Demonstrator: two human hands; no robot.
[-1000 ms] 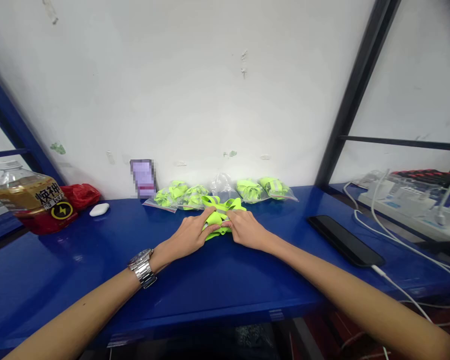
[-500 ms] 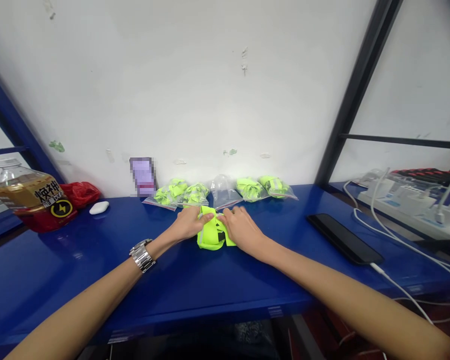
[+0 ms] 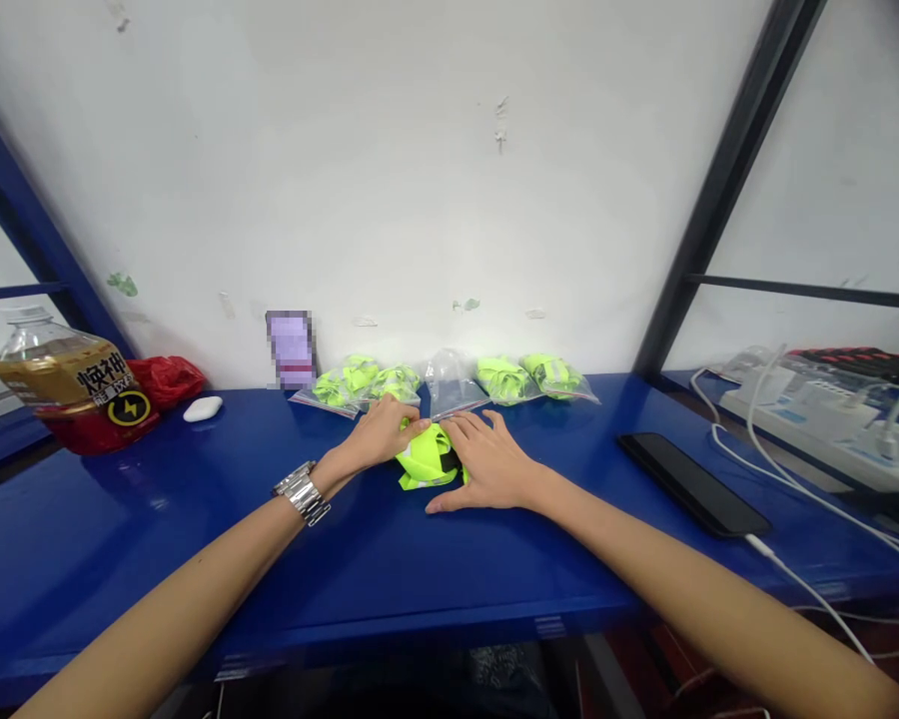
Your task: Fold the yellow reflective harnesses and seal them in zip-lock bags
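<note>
A neon-yellow folded reflective vest point(image 3: 424, 461) with grey strips and a dark patch lies on the blue table, between both hands. My left hand point(image 3: 382, 431), with a metal watch on its wrist, grips the vest's left and far side, thumb on top. Against its right side rests my right hand point(image 3: 490, 467), fingers stretched over the edge and thumb spread apart near the tabletop. Just behind the vest is a clear zip bag point(image 3: 451, 381) with nothing visible inside. Bagged yellow vests lie on either side of it: one pair on the left point(image 3: 360, 379), another on the right point(image 3: 528, 377).
The blue table point(image 3: 307, 589) meets a white wall. On the left stand a large drink bottle point(image 3: 75, 384), a red plastic bag point(image 3: 166, 381) and a white earphone case point(image 3: 203, 408). A phone point(image 3: 292, 350) leans on the wall. Rightward lie a charging phone point(image 3: 693, 482), cables and power strips point(image 3: 816, 404).
The vest is now folded into a more compact bundle. My right hand has loosened from a pinch and spread its thumb toward me. The view has shifted slightly.
</note>
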